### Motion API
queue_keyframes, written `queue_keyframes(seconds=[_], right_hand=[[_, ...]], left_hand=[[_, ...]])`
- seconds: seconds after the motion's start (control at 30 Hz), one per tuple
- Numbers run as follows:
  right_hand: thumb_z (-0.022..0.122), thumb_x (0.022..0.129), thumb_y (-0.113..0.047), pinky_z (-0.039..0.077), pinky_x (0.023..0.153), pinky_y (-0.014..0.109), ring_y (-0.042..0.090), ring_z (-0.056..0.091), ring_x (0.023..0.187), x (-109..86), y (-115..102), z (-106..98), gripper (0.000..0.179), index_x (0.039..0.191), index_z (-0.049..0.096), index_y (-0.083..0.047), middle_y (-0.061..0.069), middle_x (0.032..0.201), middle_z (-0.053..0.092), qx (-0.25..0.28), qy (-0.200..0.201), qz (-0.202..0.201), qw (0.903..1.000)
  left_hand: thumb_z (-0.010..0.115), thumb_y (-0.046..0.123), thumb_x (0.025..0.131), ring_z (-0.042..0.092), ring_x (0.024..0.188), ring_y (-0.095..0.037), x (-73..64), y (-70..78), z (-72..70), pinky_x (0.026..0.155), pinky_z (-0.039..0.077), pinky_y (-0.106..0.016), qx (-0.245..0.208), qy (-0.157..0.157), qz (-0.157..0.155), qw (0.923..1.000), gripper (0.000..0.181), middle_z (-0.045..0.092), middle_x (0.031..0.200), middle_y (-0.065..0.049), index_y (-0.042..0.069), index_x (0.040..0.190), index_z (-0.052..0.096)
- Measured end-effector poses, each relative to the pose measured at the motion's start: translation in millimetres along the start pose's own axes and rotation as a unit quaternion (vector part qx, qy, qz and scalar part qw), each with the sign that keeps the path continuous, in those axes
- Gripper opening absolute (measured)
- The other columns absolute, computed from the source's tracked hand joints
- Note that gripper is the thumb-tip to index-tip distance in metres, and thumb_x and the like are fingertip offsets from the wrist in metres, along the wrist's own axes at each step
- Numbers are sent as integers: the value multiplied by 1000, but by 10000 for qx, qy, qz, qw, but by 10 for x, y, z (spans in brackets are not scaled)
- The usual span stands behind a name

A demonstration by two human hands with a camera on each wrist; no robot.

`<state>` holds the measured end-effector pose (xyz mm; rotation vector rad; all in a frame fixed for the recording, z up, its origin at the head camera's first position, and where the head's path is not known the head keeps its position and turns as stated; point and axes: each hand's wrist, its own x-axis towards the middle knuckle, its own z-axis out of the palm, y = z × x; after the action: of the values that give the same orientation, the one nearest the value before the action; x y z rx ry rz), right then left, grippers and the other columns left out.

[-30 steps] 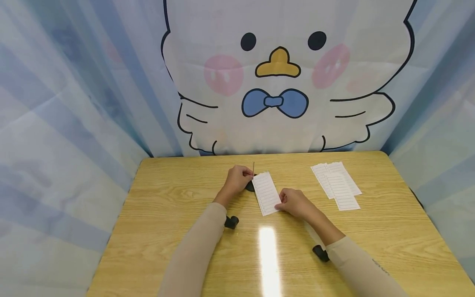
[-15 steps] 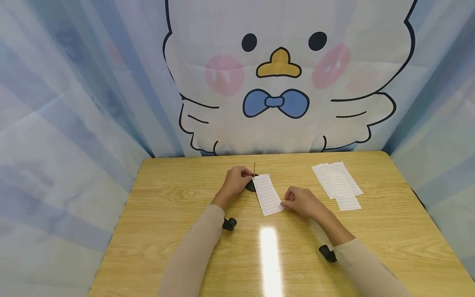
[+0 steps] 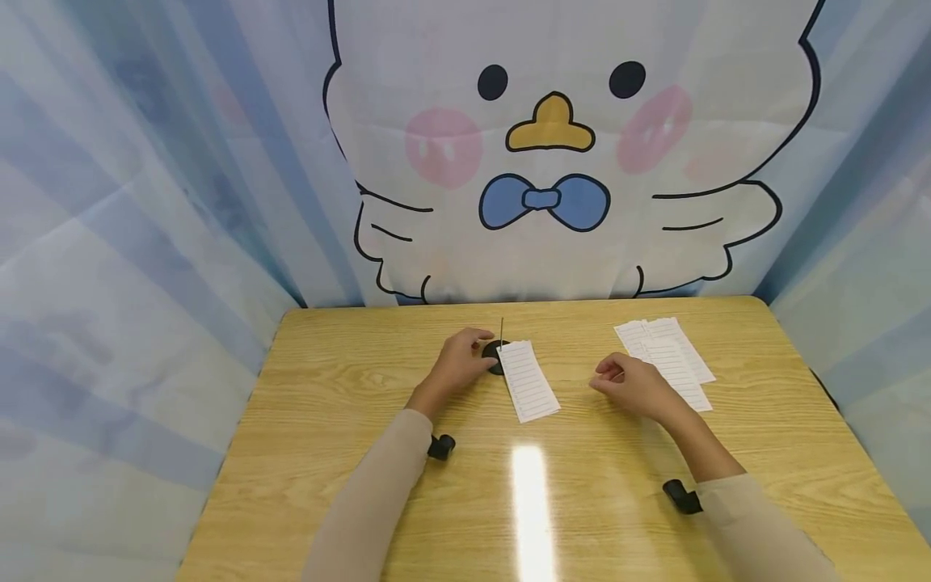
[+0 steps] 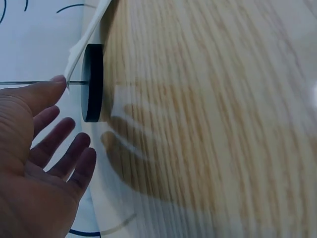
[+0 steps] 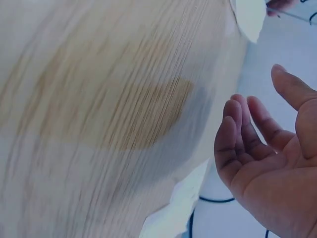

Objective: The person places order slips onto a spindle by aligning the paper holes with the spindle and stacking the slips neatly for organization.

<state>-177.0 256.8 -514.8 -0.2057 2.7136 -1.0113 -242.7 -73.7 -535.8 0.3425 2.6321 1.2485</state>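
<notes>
White lined paper slips lean from a spike holder with a round black base. Its thin upright metal spike passes by the corner of the slips. Beside the base is my left hand, fingers spread and relaxed. In the left wrist view its thumb tip lies at the spike and the paper's edge; whether it touches them I cannot tell. My right hand hovers right of the slips, fingers loosely bent, holding nothing. It partly covers the loose slips behind it.
Several loose lined slips overlap at the back right of the wooden table. A curtain with a cartoon bird hangs along the back edge. Black wrist cameras sit on both wrists.
My right hand has let go of the slips' lower corner and moved right, toward the loose slips. My left hand's fingers have spread at the base; the slips stay on the spike holder.
</notes>
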Motion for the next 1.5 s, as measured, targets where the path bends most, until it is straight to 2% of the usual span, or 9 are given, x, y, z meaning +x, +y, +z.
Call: queue_keyframes(seconds=[0.13,0.27,0.47,0.6,0.77,0.9,1.13,1.33,1.5], right_hand=[[66,102,-35,56,89,49,32,68,107,-23,168,-120,42,127,63,-1,11,113,69,15,73,7,10000],[66,103,-36,57,88,49,38,68,111,-72,285,-260,47,132,61,0,15,118,69,7,135,-4,9999],[65,104,-34,58,84,45,38,67,112,-132,428,-493,53,139,55,3,21,123,68,-31,178,65,9998],[63,104,-35,58,88,50,44,65,115,-175,530,-622,58,143,51,6,26,127,66,-101,284,148,9994],[61,105,-39,54,94,59,51,58,122,-237,663,-733,65,147,46,8,33,134,59,-254,349,395,9983],[60,105,-42,51,95,61,53,55,123,-275,763,-782,69,145,45,11,37,136,54,-365,413,705,9960],[62,102,-47,49,92,61,52,55,115,-325,914,-802,75,139,44,17,39,131,54,-491,460,1163,9909],[64,100,-50,50,85,53,44,56,102,-351,1057,-782,75,131,49,16,35,119,58,-680,503,1399,9865],[65,98,-53,49,77,44,38,56,94,-380,1122,-723,72,122,53,14,32,111,59,-756,410,1422,9861]], left_hand=[[77,21,95,47,144,-32,-4,26,0,116,43,-49,390,-115,135,9991,55,54,153,-9,15,146,59],[79,20,94,44,147,-32,1,48,0,120,39,-47,697,-195,233,9971,59,52,155,-9,14,148,57],[80,21,93,43,148,-30,18,61,2,123,34,-46,830,-209,329,9958,62,52,155,-9,13,149,56],[80,19,92,45,146,-31,30,54,8,121,36,-46,849,-198,485,9950,61,53,153,-12,10,148,56],[80,21,93,47,145,-30,67,36,19,125,30,-45,1093,-148,555,9924,60,55,151,-12,8,147,58],[79,24,93,47,144,-30,94,39,20,124,31,-44,1248,-109,511,9908,59,55,151,-12,10,147,58],[80,22,93,50,138,-33,82,47,32,115,43,-45,1208,-90,439,9917,53,57,148,-12,12,142,62],[79,24,94,50,136,-33,72,22,54,114,44,-45,1172,-68,355,9925,52,57,148,-11,12,142,63],[79,27,94,51,135,-33,62,-29,85,113,44,-44,1354,-76,277,9904,53,58,146,-12,12,141,64]])
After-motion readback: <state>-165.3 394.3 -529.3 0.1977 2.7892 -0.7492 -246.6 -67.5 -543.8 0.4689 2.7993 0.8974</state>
